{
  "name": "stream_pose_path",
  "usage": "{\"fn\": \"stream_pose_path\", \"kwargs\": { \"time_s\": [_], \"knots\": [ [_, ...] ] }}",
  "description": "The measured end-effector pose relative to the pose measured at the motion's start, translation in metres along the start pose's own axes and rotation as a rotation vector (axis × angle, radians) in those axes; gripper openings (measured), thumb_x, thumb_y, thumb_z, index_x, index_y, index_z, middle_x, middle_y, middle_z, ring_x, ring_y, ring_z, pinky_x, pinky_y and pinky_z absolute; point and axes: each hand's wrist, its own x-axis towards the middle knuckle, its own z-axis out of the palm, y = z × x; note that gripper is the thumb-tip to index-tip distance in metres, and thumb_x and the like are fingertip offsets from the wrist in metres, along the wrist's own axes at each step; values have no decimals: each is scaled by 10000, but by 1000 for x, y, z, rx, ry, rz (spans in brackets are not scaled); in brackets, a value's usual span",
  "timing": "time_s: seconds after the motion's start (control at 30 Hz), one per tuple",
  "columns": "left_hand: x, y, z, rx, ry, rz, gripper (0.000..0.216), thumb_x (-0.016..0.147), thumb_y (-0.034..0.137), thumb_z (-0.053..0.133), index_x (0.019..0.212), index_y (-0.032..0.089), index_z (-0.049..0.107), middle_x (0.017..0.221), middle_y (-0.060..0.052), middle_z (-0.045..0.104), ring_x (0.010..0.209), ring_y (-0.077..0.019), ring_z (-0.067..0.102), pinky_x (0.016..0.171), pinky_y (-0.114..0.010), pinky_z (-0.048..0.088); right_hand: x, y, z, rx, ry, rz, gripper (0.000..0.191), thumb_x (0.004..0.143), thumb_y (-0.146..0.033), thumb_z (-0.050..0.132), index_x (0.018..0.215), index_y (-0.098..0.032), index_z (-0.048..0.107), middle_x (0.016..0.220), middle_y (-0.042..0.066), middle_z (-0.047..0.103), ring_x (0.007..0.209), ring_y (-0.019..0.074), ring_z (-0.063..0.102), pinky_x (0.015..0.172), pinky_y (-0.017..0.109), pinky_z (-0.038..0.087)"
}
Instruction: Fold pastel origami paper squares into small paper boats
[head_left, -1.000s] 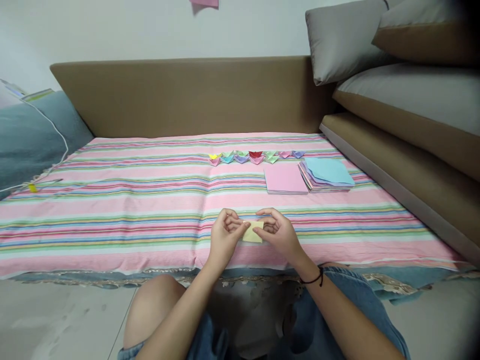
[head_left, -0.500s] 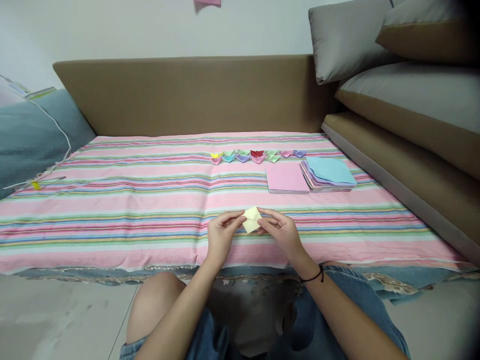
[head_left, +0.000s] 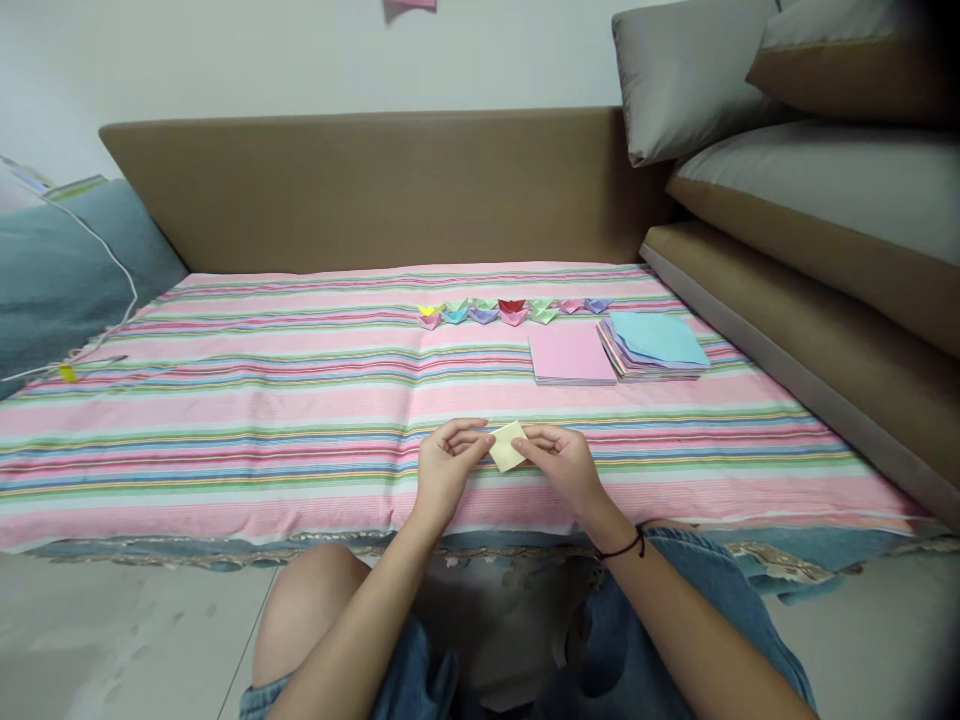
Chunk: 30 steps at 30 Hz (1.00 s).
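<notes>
A small folded square of pale yellow paper (head_left: 508, 447) is held up between my hands, turned corner-down above the striped cloth. My left hand (head_left: 448, 461) pinches its left corner with thumb and fingers. On the other side my right hand (head_left: 559, 460) grips the right corner, the thumb lying on the front face and the fingers behind. Beyond the hands stand several folded paper boats (head_left: 513, 312) in a row, in yellow, blue, green, red, pink and purple.
A pink paper stack (head_left: 571, 358) lies beside a taller stack topped with light blue sheets (head_left: 660, 340). The striped cloth (head_left: 225, 410) covers the seat. Grey and brown cushions (head_left: 817, 190) pile up at right. A white cable (head_left: 124, 270) runs along the left.
The yellow paper's upper flap, visible before, now lies flat so it shows as a plain square. My left fingers have shifted slightly, and the view has moved a little.
</notes>
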Motion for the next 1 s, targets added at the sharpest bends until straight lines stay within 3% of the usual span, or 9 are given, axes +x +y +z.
{"fn": "stream_pose_path", "kwargs": {
  "time_s": [0.3,0.57,0.73,1.0],
  "knots": [
    [0,2,-1,-69,-56,-70,318,610,301,776,863,146,659,637,-4,688,601,-144,641,642,-262,533,1,0,-2,-53,-83,21,275,622,-394,755,756,-159,708,697,55,719,636,217,675,583,320,562],
    [3,3,-7,-19,-216,-89,446,574,227,800,960,161,586,748,-6,667,635,-124,635,624,-233,524,0,-4,-6,-135,-114,-7,212,659,-365,720,684,-156,697,637,40,699,571,196,643,512,286,505],
    [1,7,-7,-43,-181,-75,361,607,267,780,879,162,566,604,17,658,574,-138,633,626,-255,527,0,-4,-4,-128,-127,-8,202,667,-351,718,701,-153,695,643,32,696,573,179,637,510,262,484],
    [2,6,-5,-85,-113,-58,404,599,247,784,837,184,464,573,43,650,537,-114,600,589,-226,496,2,-5,-5,-97,-96,11,289,669,-443,711,708,-157,706,649,51,702,594,199,652,559,292,528]
  ]
}}
